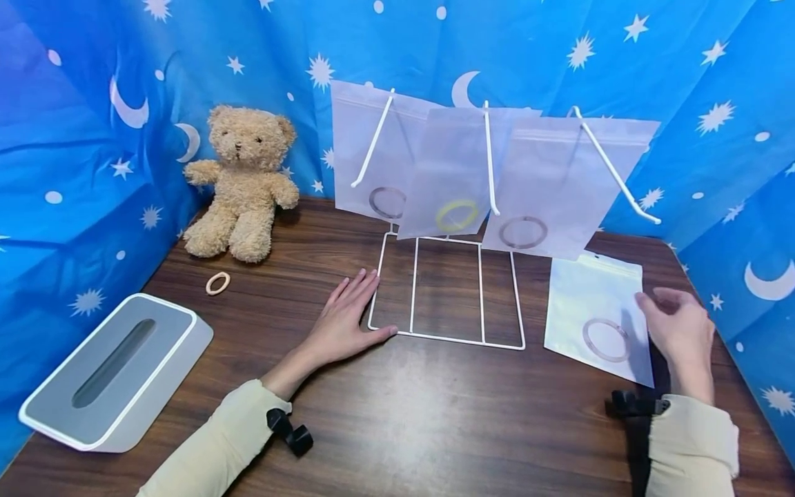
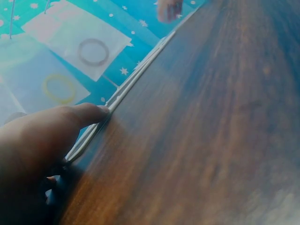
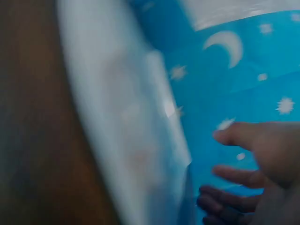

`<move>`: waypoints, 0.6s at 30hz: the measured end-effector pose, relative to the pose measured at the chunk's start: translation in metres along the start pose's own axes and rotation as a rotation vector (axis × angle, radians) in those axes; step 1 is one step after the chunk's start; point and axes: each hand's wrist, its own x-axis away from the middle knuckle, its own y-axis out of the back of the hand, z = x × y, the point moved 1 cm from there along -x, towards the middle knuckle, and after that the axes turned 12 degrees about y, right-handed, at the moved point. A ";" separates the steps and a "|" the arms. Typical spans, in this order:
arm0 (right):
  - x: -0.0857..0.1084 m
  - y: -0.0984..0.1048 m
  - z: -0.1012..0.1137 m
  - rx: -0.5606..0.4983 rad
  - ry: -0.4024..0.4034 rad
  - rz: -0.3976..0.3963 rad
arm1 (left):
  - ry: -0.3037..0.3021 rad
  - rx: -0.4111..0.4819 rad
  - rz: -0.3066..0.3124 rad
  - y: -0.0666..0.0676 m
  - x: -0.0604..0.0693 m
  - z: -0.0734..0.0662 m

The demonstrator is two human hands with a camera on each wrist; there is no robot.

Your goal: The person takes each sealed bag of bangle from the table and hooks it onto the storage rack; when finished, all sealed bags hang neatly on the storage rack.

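A white wire rack (image 1: 447, 338) stands mid-table, its base on the wood. My left hand (image 1: 344, 324) lies with fingers spread beside the base, its thumb touching the front bar; the left wrist view shows this thumb (image 2: 84, 115) on the wire. Three frosted zip bags hang from the hooks: a left bag (image 1: 354, 152) and right bag (image 1: 559, 186) with dark rings, a middle bag (image 1: 444, 166) with a yellow ring. Another zip bag (image 1: 568, 304) with a pinkish ring lies at right. My right hand (image 1: 680, 331) is at its right edge, thumb and fingers apart in the right wrist view.
A teddy bear (image 1: 242, 179) sits at the back left, with a beige ring (image 1: 217, 283) in front of it. A grey and white tissue box (image 1: 180, 345) stands at the left. Blue star-patterned cloth (image 1: 714, 55) surrounds the wooden table (image 1: 397, 414).
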 end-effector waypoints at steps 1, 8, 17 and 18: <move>-0.001 -0.002 -0.004 0.089 0.010 0.035 | 0.000 0.001 0.000 0.000 0.000 0.000; -0.001 -0.013 -0.009 0.234 0.079 0.100 | -0.010 -0.004 -0.008 0.002 0.000 0.000; 0.001 -0.021 -0.004 0.156 0.044 0.068 | -0.016 -0.003 -0.015 0.000 0.000 0.001; 0.001 -0.021 -0.003 0.151 0.029 0.069 | -0.015 -0.004 -0.013 0.000 0.000 0.001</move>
